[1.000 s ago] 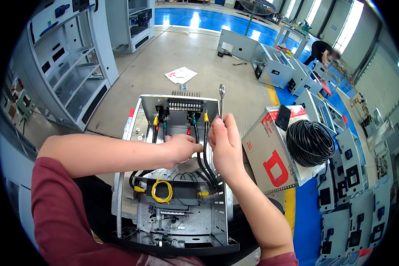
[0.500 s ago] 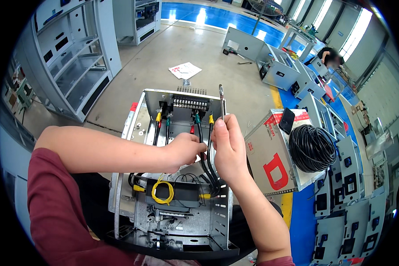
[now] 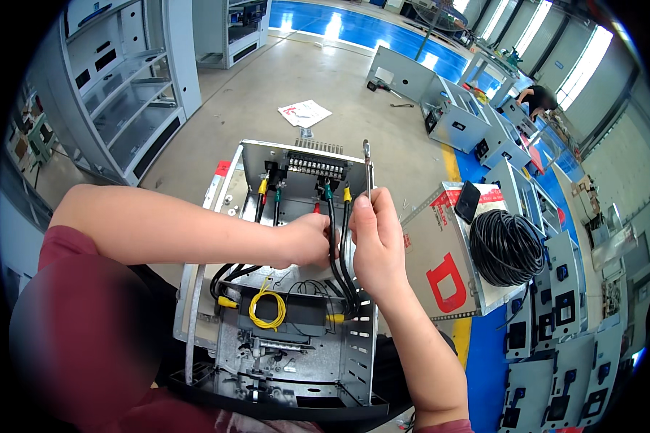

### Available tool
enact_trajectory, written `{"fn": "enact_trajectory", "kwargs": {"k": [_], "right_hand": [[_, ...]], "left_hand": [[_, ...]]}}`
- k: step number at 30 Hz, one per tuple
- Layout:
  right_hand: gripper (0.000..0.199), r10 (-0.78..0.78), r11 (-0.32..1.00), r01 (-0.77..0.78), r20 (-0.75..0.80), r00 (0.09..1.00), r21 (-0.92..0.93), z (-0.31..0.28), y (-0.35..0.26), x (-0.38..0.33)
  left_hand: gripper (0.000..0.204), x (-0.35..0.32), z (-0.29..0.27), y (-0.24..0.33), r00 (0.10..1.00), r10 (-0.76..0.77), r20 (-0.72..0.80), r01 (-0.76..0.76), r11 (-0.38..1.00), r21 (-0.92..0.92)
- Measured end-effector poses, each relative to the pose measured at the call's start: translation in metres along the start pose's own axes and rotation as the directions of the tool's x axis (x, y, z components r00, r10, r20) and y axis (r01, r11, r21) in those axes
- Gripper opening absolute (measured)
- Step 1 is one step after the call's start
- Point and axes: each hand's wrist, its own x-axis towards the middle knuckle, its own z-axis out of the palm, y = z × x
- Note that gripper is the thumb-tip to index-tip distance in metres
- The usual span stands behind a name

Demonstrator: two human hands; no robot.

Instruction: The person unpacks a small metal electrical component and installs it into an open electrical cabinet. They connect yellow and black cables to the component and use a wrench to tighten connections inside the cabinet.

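Note:
An open metal enclosure (image 3: pixel 204 289) stands in front of me, with a black terminal block (image 3: pixel 315 167) at its far wall. My right hand (image 3: pixel 378 249) is closed round a metal wrench (image 3: pixel 368 164), its head pointing up beside the right wall. Inside, my left hand (image 3: pixel 310 239) is curled at the black cables (image 3: pixel 334 249), its fingertips partly hidden behind them; what it pinches does not show. The cables end in yellow and green sleeves below the block. Nearer to me, a coil of yellow wire (image 3: pixel 266 310) lies on a dark box-shaped part (image 3: pixel 307 315).
To the right, a carton (image 3: pixel 433 252) bears a black cable coil (image 3: pixel 508 247) and a phone (image 3: pixel 467 201). A tall grey cabinet (image 3: pixel 183 65) stands at the left. Grey panels line the right side. A person (image 3: pixel 534 99) bends over far right.
My left hand has shifted slightly deeper behind the cables, and its forearm has risen a little. The right hand still holds the wrench upright. The view has moved slightly.

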Motion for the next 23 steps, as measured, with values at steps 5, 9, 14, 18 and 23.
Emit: {"fn": "enact_trajectory", "kwargs": {"k": [5, 9, 14, 18, 23], "right_hand": [[0.029, -0.046, 0.999, 0.046, -0.009, 0.999, -0.025, 0.002, 0.003, 0.001], [0.030, -0.051, 0.998, 0.050, -0.013, 0.999, -0.047, 0.001, 0.007, 0.001], [0.029, -0.023, 0.999, 0.023, 0.004, 1.000, -0.023, 0.004, 0.001, 0.000], [0.026, -0.017, 1.000, 0.017, -0.009, 1.000, 0.009, 0.005, 0.001, 0.000], [0.025, -0.032, 0.999, 0.031, 0.007, 0.999, 0.036, 0.005, 0.003, 0.001]], "left_hand": [[0.018, 0.001, 0.004, -0.002, 0.997, -0.030, -0.070, 0.032, 0.999, 0.024], [0.012, -0.007, -0.005, 0.007, 0.990, -0.142, -0.023, 0.136, 0.975, -0.179], [0.027, -0.003, -0.003, 0.000, 0.979, -0.157, -0.127, 0.133, 0.975, -0.175], [0.019, 0.005, -0.007, 0.001, 0.971, -0.165, -0.173, 0.146, 0.983, -0.115], [0.048, 0.015, -0.005, 0.008, 0.891, -0.121, -0.437, 0.098, 0.992, -0.075]]}}
